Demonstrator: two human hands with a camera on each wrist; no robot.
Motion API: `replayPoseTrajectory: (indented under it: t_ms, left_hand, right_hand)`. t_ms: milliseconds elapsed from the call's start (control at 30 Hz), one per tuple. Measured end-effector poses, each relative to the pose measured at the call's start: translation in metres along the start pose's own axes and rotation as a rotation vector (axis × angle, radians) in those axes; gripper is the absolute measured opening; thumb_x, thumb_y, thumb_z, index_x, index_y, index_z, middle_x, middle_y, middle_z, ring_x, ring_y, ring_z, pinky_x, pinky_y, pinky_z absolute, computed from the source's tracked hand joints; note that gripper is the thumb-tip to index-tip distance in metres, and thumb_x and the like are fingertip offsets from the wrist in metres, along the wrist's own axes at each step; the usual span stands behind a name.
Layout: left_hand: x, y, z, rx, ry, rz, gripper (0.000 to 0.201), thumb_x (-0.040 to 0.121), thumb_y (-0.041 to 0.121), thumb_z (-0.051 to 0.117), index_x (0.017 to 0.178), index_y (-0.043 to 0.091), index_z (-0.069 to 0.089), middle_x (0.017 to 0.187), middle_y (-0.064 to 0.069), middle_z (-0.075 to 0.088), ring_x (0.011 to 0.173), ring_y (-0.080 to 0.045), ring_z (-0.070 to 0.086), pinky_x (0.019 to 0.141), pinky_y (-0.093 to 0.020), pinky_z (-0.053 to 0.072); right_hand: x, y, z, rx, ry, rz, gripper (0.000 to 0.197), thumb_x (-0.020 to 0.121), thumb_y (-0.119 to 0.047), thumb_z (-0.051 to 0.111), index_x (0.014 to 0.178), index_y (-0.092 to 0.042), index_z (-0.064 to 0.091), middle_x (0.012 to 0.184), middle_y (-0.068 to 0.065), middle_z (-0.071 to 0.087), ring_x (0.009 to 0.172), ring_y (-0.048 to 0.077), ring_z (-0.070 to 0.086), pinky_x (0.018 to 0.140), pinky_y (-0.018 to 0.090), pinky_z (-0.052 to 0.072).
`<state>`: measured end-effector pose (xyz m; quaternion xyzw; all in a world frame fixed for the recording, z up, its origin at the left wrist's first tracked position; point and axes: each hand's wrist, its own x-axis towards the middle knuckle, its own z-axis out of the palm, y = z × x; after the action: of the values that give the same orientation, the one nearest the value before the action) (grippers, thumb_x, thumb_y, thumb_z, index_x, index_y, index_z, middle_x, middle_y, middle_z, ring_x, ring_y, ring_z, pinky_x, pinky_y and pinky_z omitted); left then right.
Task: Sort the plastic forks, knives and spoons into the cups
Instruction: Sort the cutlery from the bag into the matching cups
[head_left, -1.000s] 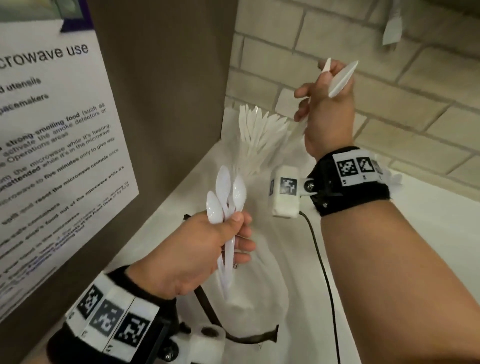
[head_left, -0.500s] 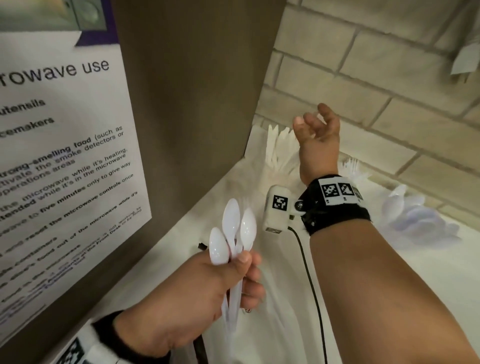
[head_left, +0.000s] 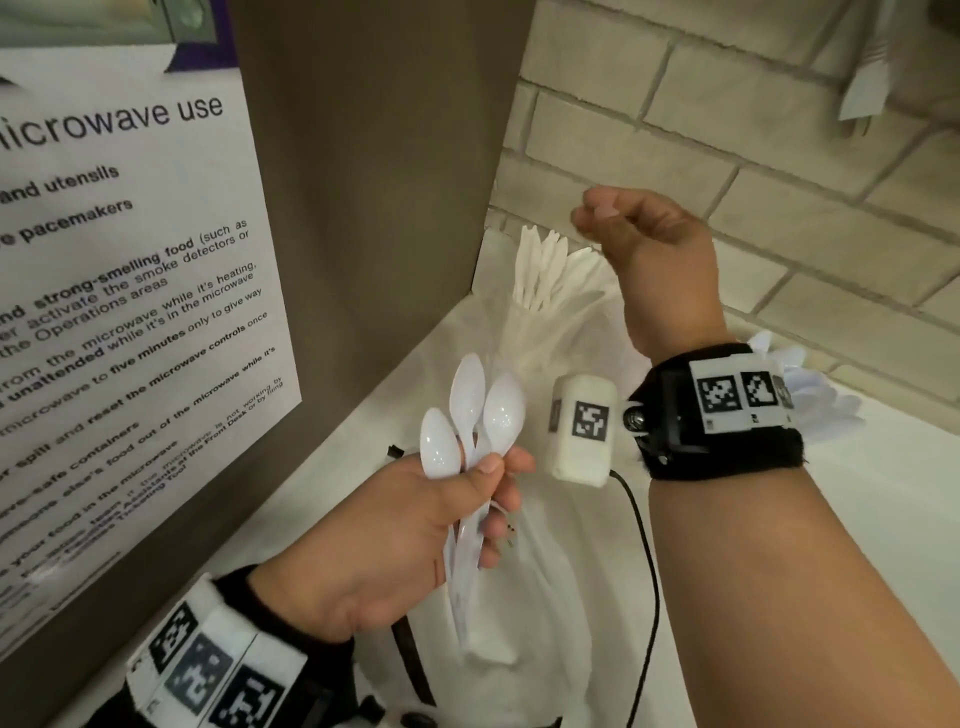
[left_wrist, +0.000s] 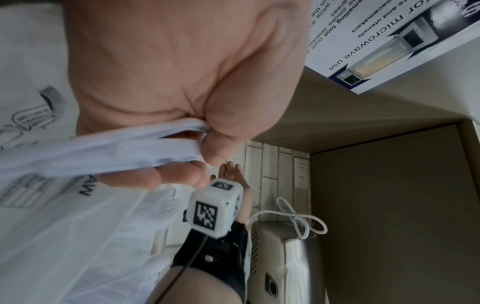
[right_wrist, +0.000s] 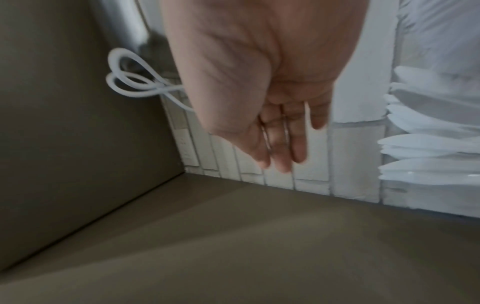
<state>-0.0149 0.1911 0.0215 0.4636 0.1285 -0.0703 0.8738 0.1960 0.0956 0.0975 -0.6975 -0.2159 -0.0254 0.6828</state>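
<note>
My left hand (head_left: 488, 470) grips three white plastic spoons (head_left: 470, 410) by their handles, bowls up, above a thin plastic bag (head_left: 519, 613). In the left wrist view the spoon handles (left_wrist: 124, 150) run through that hand (left_wrist: 207, 150). My right hand (head_left: 605, 215) hovers empty with relaxed fingers, just above and to the right of a clear cup of white knives (head_left: 550, 270) in the back corner. The right wrist view shows that hand (right_wrist: 280, 156) with straight fingers, the knife blades (right_wrist: 428, 144) beside it. A bunch of spoons (head_left: 821, 395) is partly hidden behind my right wrist.
A brown cabinet side (head_left: 374, 182) with a microwave notice (head_left: 119, 291) stands close on the left. A brick wall (head_left: 779, 171) closes the back. The white counter (head_left: 883, 519) runs to the right. A steel appliance (left_wrist: 285, 259) and a looped white cord (left_wrist: 298, 218) lie further off.
A second ago my right hand held a white knife above the knife cup; it has let go and is empty. The left hand keeps the three spoons.
</note>
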Motion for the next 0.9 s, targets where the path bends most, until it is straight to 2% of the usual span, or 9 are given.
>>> replayPoseTrajectory:
  t_ms: [67,133,233,300,433,533,633,767,900]
  left_hand:
    - [-0.002,0.0,0.003,-0.008,-0.024,0.001,0.022,0.089,0.024,0.063,0.102,0.008,0.071,0.076,-0.004,0.058,0.062,-0.013,0.051,0.062,-0.029,0.045]
    - [-0.004,0.0,0.007,0.011,-0.045,0.009,0.027,0.086,0.026,0.062,0.105,0.009,0.071,0.076,-0.002,0.058,0.062,-0.013,0.051,0.063,-0.029,0.046]
    - [-0.007,-0.002,0.013,0.087,-0.027,0.015,0.021,0.092,0.024,0.06,0.102,0.011,0.073,0.075,-0.002,0.059,0.064,-0.013,0.053,0.067,-0.031,0.047]
    - [-0.008,-0.004,0.017,0.155,-0.008,0.014,0.021,0.094,0.021,0.055,0.099,0.014,0.074,0.075,-0.001,0.058,0.065,-0.013,0.055,0.069,-0.032,0.048]
    - [-0.01,-0.01,0.025,0.191,-0.036,-0.024,0.023,0.093,0.026,0.054,0.102,0.017,0.073,0.079,-0.001,0.054,0.067,-0.013,0.059,0.07,-0.032,0.053]
    - [-0.012,-0.013,0.028,0.179,-0.057,-0.041,0.025,0.093,0.028,0.053,0.104,0.017,0.073,0.079,-0.001,0.053,0.067,-0.014,0.059,0.07,-0.033,0.054]
    - [-0.012,-0.015,0.03,0.133,-0.077,-0.063,0.029,0.089,0.031,0.054,0.106,0.015,0.071,0.078,-0.001,0.055,0.066,-0.015,0.059,0.068,-0.034,0.054]
    - [-0.011,-0.016,0.032,0.109,-0.065,-0.062,0.028,0.091,0.031,0.052,0.104,0.014,0.07,0.076,-0.002,0.055,0.064,-0.016,0.058,0.064,-0.033,0.054]
    - [-0.009,-0.016,0.034,0.113,-0.052,-0.062,0.017,0.094,0.022,0.053,0.1,0.013,0.067,0.076,-0.001,0.056,0.061,-0.016,0.055,0.059,-0.031,0.049]
  right_hand:
    - [-0.024,-0.015,-0.008,-0.064,-0.133,0.097,0.012,0.093,-0.01,0.058,0.094,-0.013,0.069,0.078,0.0,0.072,0.075,0.014,0.067,0.077,0.026,0.051]
    - [-0.049,-0.025,-0.017,-0.183,-0.287,0.207,0.013,0.094,-0.019,0.059,0.092,-0.013,0.07,0.078,0.002,0.073,0.064,0.017,0.063,0.067,0.031,0.048]
    - [-0.086,-0.032,-0.026,-0.29,-0.476,0.309,0.034,0.082,-0.042,0.064,0.098,-0.013,0.072,0.085,0.002,0.075,0.055,0.015,0.058,0.054,0.028,0.043]
    - [-0.104,-0.031,-0.026,-0.317,-0.5,0.325,0.03,0.083,-0.038,0.066,0.1,-0.014,0.073,0.083,-0.002,0.074,0.052,0.016,0.056,0.05,0.028,0.04]
    - [-0.119,-0.027,-0.027,-0.247,-0.309,0.332,0.012,0.09,-0.022,0.065,0.093,-0.015,0.074,0.076,-0.004,0.069,0.048,0.016,0.049,0.045,0.024,0.039]
    - [-0.122,-0.028,-0.033,-0.172,-0.188,0.313,0.012,0.093,-0.02,0.06,0.087,-0.02,0.071,0.079,-0.001,0.068,0.052,0.015,0.051,0.05,0.027,0.039]
    - [-0.123,-0.031,-0.038,-0.114,-0.103,0.268,0.016,0.097,-0.017,0.054,0.082,-0.019,0.062,0.072,-0.005,0.064,0.052,0.014,0.052,0.051,0.027,0.04]
    - [-0.124,-0.031,-0.04,-0.05,-0.057,0.164,0.015,0.1,-0.019,0.048,0.087,-0.017,0.054,0.092,0.023,0.068,0.055,0.015,0.051,0.053,0.029,0.041]
    - [-0.124,-0.034,-0.038,0.174,0.124,0.017,0.013,0.103,-0.019,0.04,0.093,-0.018,0.048,0.078,0.009,0.062,0.058,0.017,0.059,0.057,0.031,0.051]
